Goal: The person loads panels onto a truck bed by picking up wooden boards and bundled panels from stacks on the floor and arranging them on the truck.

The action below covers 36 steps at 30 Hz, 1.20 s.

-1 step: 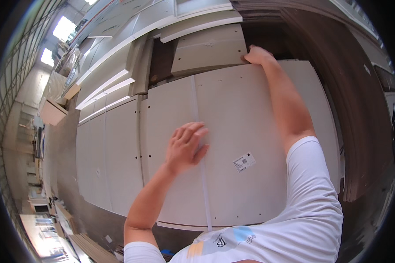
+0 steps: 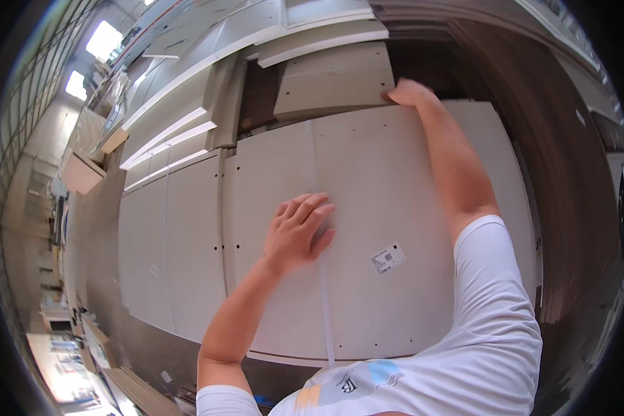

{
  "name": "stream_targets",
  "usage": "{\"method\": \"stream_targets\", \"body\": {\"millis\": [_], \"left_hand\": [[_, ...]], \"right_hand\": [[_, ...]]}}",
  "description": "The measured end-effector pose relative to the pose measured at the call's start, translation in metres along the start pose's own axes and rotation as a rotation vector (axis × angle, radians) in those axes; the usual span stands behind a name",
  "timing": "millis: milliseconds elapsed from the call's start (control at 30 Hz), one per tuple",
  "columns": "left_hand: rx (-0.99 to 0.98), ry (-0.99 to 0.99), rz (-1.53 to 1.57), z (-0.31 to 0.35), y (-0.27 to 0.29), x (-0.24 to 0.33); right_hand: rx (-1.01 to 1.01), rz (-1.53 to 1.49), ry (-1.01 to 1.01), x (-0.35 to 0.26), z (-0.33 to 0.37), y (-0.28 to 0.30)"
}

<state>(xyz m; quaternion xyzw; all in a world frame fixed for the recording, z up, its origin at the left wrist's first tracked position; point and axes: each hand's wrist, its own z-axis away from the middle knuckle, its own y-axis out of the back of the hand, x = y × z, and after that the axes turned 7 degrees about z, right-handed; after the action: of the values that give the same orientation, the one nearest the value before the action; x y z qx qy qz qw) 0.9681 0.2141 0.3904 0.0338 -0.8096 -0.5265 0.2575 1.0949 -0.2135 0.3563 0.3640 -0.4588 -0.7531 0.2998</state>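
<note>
A large off-white board (image 2: 388, 187) lies flat in front of me, with dark holes along its edges. A pale strap (image 2: 324, 298) runs across it, and a printed white label (image 2: 387, 259) sits to the strap's right. Over the strap is my left hand (image 2: 298, 232), fingers apart and slightly bent, holding nothing; whether it touches the board is unclear. My right hand (image 2: 412, 92) reaches past the board's far edge. It closes on the near right corner of a smaller off-white panel (image 2: 336, 76), thumb side on top, other fingers partly hidden in the dark gap.
Another strapped white board stack (image 2: 187, 243) lies close on the left. White-edged panels (image 2: 312, 41) are piled at the far side. Long dark brown boards (image 2: 520, 125) curve along the right. Brown boards (image 2: 142, 392) lie at the lower left.
The view has shifted very slightly, so the boards sit a little lower. The right hand's fingers look more bent down; the left hand stays over the strap.
</note>
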Motion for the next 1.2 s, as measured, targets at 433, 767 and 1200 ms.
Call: {"method": "stream_targets", "body": {"millis": [433,767,1200], "left_hand": [[0.078,-0.003,0.039,0.007,-0.011,-0.017],[0.079,-0.024,0.015,-0.001,-0.013,-0.016],[0.061,0.021,0.025,0.005,-0.006,-0.012]], "right_hand": [[-0.025,-0.428,0.245,0.034,-0.069,-0.011],[-0.003,-0.177,0.281,0.031,-0.079,-0.02],[0.195,0.08,0.181,0.007,-0.057,-0.02]]}}
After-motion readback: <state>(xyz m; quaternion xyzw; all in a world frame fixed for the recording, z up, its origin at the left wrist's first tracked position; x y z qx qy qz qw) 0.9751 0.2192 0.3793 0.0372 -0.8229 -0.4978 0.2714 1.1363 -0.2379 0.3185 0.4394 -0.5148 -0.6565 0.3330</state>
